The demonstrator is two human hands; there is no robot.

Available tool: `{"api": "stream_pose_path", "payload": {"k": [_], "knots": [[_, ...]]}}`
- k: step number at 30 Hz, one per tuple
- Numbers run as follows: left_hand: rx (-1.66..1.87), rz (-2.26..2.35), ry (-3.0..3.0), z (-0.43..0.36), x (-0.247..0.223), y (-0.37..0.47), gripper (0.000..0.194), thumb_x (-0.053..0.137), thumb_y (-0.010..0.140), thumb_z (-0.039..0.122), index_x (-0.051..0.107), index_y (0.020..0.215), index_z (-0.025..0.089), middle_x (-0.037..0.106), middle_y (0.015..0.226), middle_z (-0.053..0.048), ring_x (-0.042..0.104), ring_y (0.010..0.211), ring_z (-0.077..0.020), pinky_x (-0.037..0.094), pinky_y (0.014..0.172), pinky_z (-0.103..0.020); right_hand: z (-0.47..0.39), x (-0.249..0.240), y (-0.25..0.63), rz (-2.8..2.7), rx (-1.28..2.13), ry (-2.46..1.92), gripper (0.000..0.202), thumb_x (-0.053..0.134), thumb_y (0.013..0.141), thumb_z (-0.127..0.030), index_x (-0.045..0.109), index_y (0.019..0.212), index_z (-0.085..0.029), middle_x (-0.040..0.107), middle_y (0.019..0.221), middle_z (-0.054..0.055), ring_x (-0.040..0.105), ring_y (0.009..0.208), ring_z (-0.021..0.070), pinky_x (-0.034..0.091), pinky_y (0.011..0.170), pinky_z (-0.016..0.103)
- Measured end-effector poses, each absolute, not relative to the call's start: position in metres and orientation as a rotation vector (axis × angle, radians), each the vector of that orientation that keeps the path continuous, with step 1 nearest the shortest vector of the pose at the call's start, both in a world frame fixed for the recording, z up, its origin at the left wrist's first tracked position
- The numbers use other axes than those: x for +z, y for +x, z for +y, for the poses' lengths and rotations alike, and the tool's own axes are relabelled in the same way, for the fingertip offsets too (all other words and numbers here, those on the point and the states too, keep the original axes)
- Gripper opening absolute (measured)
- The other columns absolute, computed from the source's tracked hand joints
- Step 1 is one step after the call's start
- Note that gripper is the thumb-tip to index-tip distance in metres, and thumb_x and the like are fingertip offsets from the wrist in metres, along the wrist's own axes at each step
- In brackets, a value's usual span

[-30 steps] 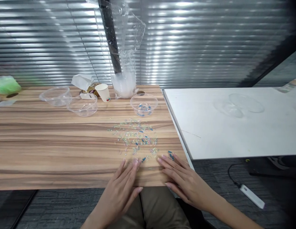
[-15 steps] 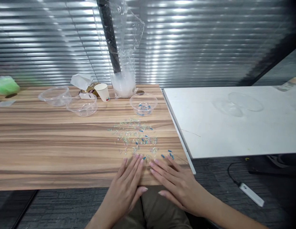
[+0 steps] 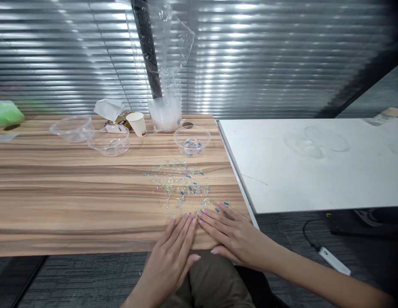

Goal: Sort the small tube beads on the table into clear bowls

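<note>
Small clear tube beads (image 3: 173, 182) lie scattered on the wood-grain table (image 3: 73, 214), with several blue tube beads (image 3: 193, 188) among them. My left hand (image 3: 173, 252) rests flat at the front edge of the table, fingers stretched toward the beads. Beside it, my right hand (image 3: 233, 235) lies flat too, its fingertips close to the left ones and near a few blue beads at the right. Part of the beads there is covered by my right fingers. Behind the scatter stands a clear plastic bowl (image 3: 192, 139) with blue beads in it.
Two more clear bowls (image 3: 109, 141) stand at the back left, near a paper cup (image 3: 137, 124) and a tissue pack (image 3: 109, 110). A plastic bag with white contents (image 3: 167, 115) leans by the blinds. A white table (image 3: 282, 171) adjoins on the right, holding clear plastic pieces (image 3: 327, 139).
My right hand has shifted up and left, over some blue beads at the right. My left hand has drawn slightly back toward the table edge. The fingertips are closer together.
</note>
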State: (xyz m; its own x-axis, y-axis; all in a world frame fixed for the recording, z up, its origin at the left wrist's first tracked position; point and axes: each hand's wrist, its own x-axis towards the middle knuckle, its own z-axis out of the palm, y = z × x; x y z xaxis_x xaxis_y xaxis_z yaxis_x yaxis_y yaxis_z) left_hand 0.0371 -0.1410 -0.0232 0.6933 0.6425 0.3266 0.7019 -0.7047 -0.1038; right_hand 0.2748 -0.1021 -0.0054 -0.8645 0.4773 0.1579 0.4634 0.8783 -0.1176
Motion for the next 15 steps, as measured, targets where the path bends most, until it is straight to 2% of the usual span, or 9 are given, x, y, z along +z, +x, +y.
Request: {"api": "stream_pose_path", "payload": {"k": [6,11,15], "knots": [[-0.441,-0.959,-2.656,-0.144,-0.024,0.037,0.041,0.035,0.098,0.021,0.046,0.133,0.003,0.048,0.140,-0.013,0.039,0.134,-0.0235,0.014,0.117,-0.040,-0.089,0.005,0.264,-2.919,0.078,-0.688,0.063,0.035,0.099,-0.048,0.029,0.144,-0.004,0.031,0.149,0.014,0.025,0.140,0.0238,0.018,0.118,0.047],[-0.387,-0.955,-2.646,-0.134,-0.026,0.057,0.049,0.034,0.100,0.036,0.043,0.136,0.004,0.043,0.143,-0.014,0.038,0.134,-0.0257,0.030,0.111,-0.039,-0.095,0.002,0.283,-2.849,-0.013,-0.817,0.059,0.040,0.099,-0.035,0.023,0.146,-0.004,0.024,0.152,0.014,0.017,0.142,0.0240,0.025,0.116,0.047],[-0.372,-1.034,-2.681,-0.128,-0.028,0.084,0.058,0.034,0.099,0.045,0.039,0.139,0.003,0.039,0.145,-0.016,0.037,0.134,-0.0287,0.038,0.107,-0.040,-0.102,-0.009,0.309,-2.692,-0.069,-1.042,0.063,0.040,0.099,-0.030,0.012,0.150,-0.006,0.024,0.152,0.017,0.019,0.141,0.0265,0.035,0.110,0.048]]}}
